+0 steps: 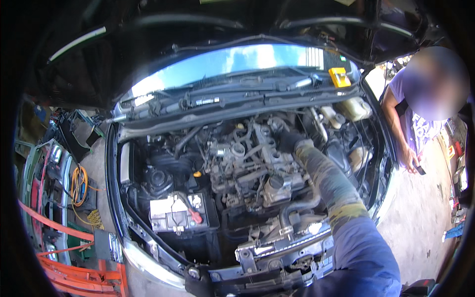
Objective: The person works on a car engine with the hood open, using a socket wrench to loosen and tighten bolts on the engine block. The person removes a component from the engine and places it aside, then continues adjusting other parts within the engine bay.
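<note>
My right arm, in a camouflage-patterned and blue sleeve, reaches from the lower right over the front of a car into its engine bay. My right hand [292, 142], in a dark glove, is at the far right side of the engine [257, 163], beside the row of round openings on its top. Its fingers blend into the dark parts around them, so their grip is hidden. Closer to me on the engine sits a dark round cap [277, 183]. My left hand does not show. A dark shape [198, 284] at the lower edge is too unclear to name.
A raised hood [148, 39] hangs overhead. A battery [178, 213] with a red-handled tool [195, 216] on it sits front left. A yellow case [339, 77] lies by the windshield. Another person [413, 123] stands at right, holding a small dark object. Orange metal frames [84, 277] stand left.
</note>
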A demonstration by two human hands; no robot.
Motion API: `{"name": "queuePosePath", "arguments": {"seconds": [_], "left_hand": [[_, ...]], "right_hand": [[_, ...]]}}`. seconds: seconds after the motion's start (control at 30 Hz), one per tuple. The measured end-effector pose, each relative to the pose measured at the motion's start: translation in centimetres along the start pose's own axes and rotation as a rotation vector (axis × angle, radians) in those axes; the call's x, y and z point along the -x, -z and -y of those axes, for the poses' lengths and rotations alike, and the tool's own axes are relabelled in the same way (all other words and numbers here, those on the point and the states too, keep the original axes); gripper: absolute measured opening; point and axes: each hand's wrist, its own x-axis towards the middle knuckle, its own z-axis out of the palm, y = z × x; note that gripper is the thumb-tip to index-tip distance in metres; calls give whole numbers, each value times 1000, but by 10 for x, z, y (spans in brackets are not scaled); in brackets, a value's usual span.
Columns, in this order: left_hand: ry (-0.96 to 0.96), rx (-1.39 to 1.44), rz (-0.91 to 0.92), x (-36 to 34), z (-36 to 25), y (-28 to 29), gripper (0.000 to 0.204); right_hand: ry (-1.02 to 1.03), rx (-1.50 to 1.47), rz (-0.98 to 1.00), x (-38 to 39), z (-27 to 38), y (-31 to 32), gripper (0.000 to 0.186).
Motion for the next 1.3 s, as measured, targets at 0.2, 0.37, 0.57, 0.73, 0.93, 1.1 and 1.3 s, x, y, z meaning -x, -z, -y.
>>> {"name": "queuePosePath", "arguments": {"seconds": [0.2, 0.37, 0.57, 0.73, 0.93, 1.1, 1.3], "left_hand": [[5, 83, 17, -2, 3, -2, 25], [57, 17, 33, -1, 4, -2, 21], [8, 52, 22, 0, 2, -2, 18], [11, 33, 13, -2, 3, -2, 22], [-30, 32, 11, -1, 1, 0, 20], [-39, 5, -22, -1, 3, -1, 20], [8, 31, 21, 1, 4, -2, 19]], "right_hand": [[-168, 18, -28, -29, -10, -31, 40], [262, 171, 2, -48, -24, -43, 42], [-244, -18, 11, -27, -14, -28, 51], [-1, 153, 168, -21, -2, -9, 51], [-135, 30, -38, -11, -9, -18, 46], [-111, 139, 29, -21, -8, -26, 37], [38, 0, -66, -16, -11, -18, 52]]}}
